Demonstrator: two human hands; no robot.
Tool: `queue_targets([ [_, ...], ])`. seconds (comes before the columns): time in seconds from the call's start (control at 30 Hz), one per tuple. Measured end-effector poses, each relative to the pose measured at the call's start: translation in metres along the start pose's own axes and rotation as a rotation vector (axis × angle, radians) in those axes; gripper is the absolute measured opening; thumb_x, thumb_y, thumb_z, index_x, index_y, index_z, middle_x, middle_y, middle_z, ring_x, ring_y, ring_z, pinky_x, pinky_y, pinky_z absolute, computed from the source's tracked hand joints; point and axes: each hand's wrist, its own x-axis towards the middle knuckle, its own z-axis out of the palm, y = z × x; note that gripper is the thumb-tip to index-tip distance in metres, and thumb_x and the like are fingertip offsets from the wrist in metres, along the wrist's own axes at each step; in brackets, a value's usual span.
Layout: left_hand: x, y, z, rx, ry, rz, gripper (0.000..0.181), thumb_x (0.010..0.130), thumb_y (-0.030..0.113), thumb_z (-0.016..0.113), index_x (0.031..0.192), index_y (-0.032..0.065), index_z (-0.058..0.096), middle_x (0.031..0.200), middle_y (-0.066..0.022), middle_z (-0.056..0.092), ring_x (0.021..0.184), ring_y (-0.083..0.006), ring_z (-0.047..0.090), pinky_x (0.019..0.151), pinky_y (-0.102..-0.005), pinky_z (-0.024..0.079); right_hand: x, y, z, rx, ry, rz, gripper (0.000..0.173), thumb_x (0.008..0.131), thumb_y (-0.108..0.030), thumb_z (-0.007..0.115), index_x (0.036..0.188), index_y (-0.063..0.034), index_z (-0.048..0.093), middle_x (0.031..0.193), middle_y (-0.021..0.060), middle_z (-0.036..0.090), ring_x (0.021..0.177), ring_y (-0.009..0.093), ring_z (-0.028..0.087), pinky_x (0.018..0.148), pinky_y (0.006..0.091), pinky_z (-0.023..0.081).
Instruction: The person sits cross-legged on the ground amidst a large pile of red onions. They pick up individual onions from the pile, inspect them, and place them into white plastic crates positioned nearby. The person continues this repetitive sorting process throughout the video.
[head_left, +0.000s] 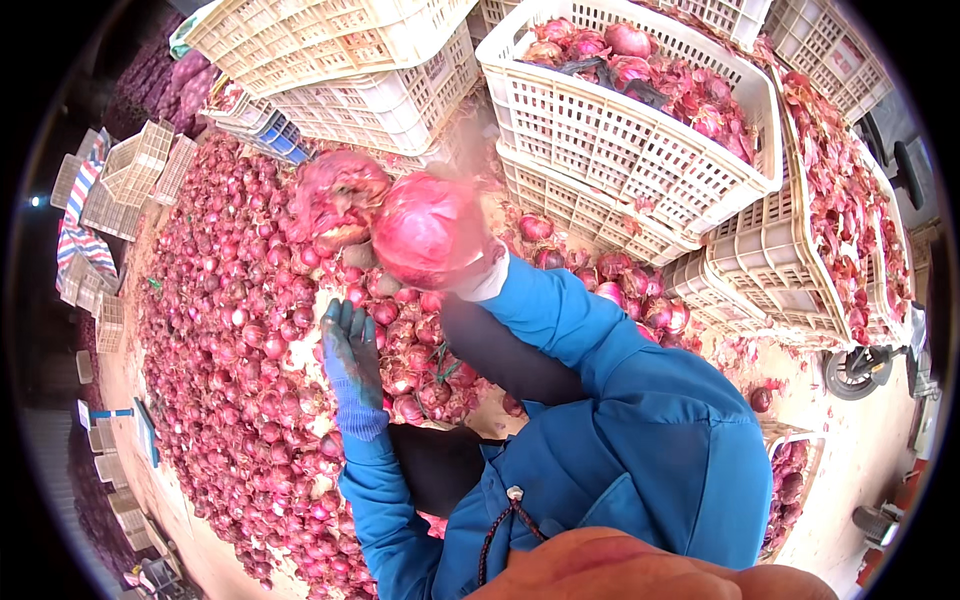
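Observation:
My right hand (478, 276), with a pale cuff at the wrist, is raised near the camera and mostly hidden behind a large, glossy red onion (427, 229) that it holds. Against that onion lies a second red onion (341, 196) with ragged, peeling skin and a rough end; grey, glove-like fingertips show beneath the two. My left hand (354, 358), in a blue knitted glove with a darker coated palm, is open over the heap of red onions (255, 360). Its fingers point up the picture and nothing is in it.
A white plastic crate (630, 120) of onions and loose skins stands on another crate ahead. Stacked crates (337, 45) rise at upper left. A crate heaped with dry skins (821, 277) is at right. More onions (634, 281) lie below the crates. A wheel (855, 373) stands at far right.

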Motion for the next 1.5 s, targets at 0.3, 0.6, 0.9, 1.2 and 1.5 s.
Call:
queue_targets([
  [0.3, -0.016, 0.011, -0.02, 0.133, 0.032, -0.029, 0.068, 0.107, 0.042, 0.053, 0.158, 0.0026, 0.033, 0.163, -0.0191, 0.033, 0.145, -0.0342, 0.041, 0.121, -0.0467, 0.035, -0.023, -0.131, 0.161, -0.795, 0.081, -0.34, 0.059, 0.102, -0.036, 0.055, 0.15, -0.004, 0.044, 0.142, 0.0215, 0.057, 0.127, 0.042, 0.059, 0.111, 0.0513, 0.047],
  [0.6, -0.028, 0.008, -0.017, 0.189, 0.066, -0.083, 0.059, 0.108, 0.035, 0.052, 0.155, 0.0025, 0.038, 0.161, -0.0165, 0.037, 0.142, -0.0318, 0.046, 0.119, -0.0436, 0.039, -0.046, -0.353, 0.216, -2.238, 0.57, -0.47, 0.064, 0.099, -0.012, 0.061, 0.159, -0.0102, 0.037, 0.152, 0.0126, 0.051, 0.129, 0.026, 0.057, 0.106, 0.0382, 0.05],
  [0.9, -0.075, 0.017, -0.047, 0.291, 0.244, -0.073, 0.057, 0.107, 0.032, 0.055, 0.152, -0.0001, 0.042, 0.151, -0.0172, 0.046, 0.135, -0.0297, 0.052, 0.114, -0.0403, 0.044, -0.049, -0.37, 0.107, -2.407, 0.905, 0.335, 0.067, 0.095, -0.011, 0.069, 0.157, -0.0182, 0.045, 0.118, 0.0078, 0.065, 0.105, 0.016, 0.063, 0.09, 0.0279, 0.052],
  [1.2, -0.09, 0.085, -0.113, 0.248, 0.647, 0.456, 0.044, 0.105, 0.021, 0.06, 0.143, -0.0017, 0.052, 0.145, -0.0158, 0.054, 0.121, -0.0268, 0.063, 0.107, -0.0392, 0.053, -0.014, -0.236, 0.141, -3.021, 0.642, -0.086, 0.044, 0.105, -0.024, 0.059, 0.145, -0.0053, 0.057, 0.139, 0.0128, 0.064, 0.127, 0.021, 0.06, 0.11, 0.0319, 0.044],
  [1.5, -0.13, -0.019, -0.276, 0.209, 0.965, -0.036, 0.03, 0.101, 0.018, 0.063, 0.128, 0.003, 0.065, 0.084, 0.0045, 0.059, 0.068, -0.0055, 0.049, 0.061, -0.0212, 0.042, 0.029, -0.05, -0.042, -2.614, 0.111, 0.893, 0.042, 0.1, -0.012, 0.057, 0.141, -0.0046, 0.059, 0.14, 0.021, 0.063, 0.133, 0.034, 0.058, 0.112, 0.0375, 0.044],
])
